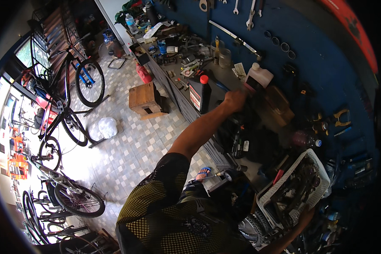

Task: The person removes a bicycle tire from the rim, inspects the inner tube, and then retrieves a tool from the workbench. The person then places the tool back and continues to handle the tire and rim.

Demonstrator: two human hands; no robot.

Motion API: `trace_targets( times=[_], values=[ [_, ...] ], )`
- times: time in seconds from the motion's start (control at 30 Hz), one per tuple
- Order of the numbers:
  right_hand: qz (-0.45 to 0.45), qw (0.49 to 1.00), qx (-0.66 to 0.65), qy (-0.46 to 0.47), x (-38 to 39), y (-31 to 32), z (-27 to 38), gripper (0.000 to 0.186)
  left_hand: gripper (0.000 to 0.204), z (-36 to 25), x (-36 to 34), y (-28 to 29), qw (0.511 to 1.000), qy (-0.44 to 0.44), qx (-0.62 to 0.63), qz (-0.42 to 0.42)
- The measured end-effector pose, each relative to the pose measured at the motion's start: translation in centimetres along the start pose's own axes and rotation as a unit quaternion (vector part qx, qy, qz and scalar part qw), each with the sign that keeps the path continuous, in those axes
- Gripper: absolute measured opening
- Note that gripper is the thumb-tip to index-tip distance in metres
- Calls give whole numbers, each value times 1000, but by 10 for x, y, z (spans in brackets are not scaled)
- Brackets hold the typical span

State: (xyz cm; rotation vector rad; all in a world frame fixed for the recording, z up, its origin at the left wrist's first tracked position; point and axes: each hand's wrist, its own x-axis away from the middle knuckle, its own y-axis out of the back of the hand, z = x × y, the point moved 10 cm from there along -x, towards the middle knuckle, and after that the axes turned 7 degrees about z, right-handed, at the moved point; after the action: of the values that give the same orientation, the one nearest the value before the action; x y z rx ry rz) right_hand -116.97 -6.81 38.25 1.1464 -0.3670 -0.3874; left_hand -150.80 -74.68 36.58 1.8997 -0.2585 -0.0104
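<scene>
My left arm reaches across the workbench, and my left hand (235, 100) is closed above it, its fingers curled. A blurred reddish piece (249, 87) shows just past the fingers; whether I hold it I cannot tell. A black bottle with a red cap (200, 94) stands left of this hand, and a pale jug (259, 75) beyond it. Low on the right, my right hand (305, 216) grips the near rim of a white plastic basket (325, 183). Dark metal bike parts and tools (295, 190) fill the tilted basket.
Tools and small parts cover the bench (165, 80). Wrenches (251, 17) hang on the blue wall (279, 21). A wooden box (144, 99) and a white bag (108, 127) sit on the tiled floor. Several bicycles (78, 199) stand at left. A brown container (279, 106) is against the wall.
</scene>
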Motion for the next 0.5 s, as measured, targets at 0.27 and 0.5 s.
trace_targets(
  times=[0.27,0.5],
  values=[
    [-46,996,48,-52,17,4,-6,54,36,12,-33,149,980,-55,-174,-74],
    [-58,996,27,-60,23,4,6,50,41,47,-73,153,989,-21,-132,-67]
  ],
)
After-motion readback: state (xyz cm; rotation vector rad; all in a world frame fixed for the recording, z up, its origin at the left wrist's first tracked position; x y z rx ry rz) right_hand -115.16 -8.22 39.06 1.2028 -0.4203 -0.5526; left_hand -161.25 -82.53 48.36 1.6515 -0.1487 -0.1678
